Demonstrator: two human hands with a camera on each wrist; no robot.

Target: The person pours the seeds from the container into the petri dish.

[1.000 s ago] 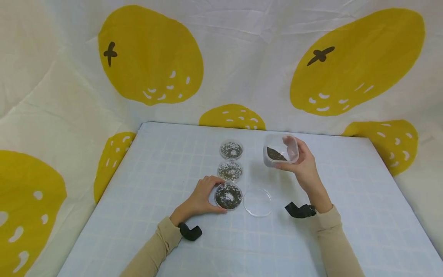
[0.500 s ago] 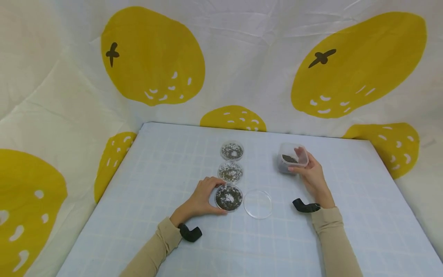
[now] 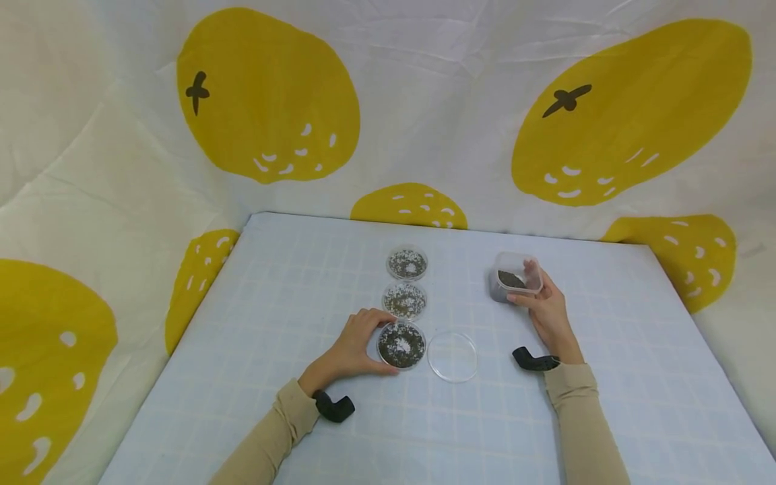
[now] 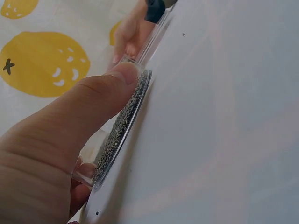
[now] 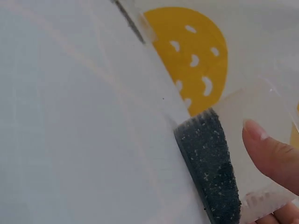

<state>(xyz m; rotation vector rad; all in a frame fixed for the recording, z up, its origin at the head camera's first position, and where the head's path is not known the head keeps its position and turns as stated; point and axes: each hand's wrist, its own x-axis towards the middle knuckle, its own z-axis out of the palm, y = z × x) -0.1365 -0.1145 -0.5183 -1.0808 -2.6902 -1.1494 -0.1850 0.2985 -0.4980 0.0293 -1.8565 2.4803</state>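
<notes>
My left hand (image 3: 350, 349) holds the nearest petri dish (image 3: 401, 345) by its side, thumb in front and fingers behind. This dish is filled with dark granules (image 4: 117, 133) topped by white specks. Behind it, in a line, are two similar dishes, the middle dish (image 3: 404, 300) and the far dish (image 3: 407, 263). My right hand (image 3: 548, 311) grips a clear plastic tub (image 3: 526, 290) at its right side, thumb on the near wall. Dark granules (image 5: 210, 168) lie along the bottom of the tub, which sits close over the cloth.
A clear round lid (image 3: 452, 357) lies flat just right of the nearest dish. Pale checked cloth (image 3: 424, 431) covers the table. White fabric (image 3: 424, 121) with large yellow fruit prints hangs behind and at the sides. Black straps (image 3: 535, 360) sit at both wrists.
My right hand has brought the tub right, nearer and down to the cloth, levelling it. Over the last half second it barely shifts. The left hand stays on the nearest dish.
</notes>
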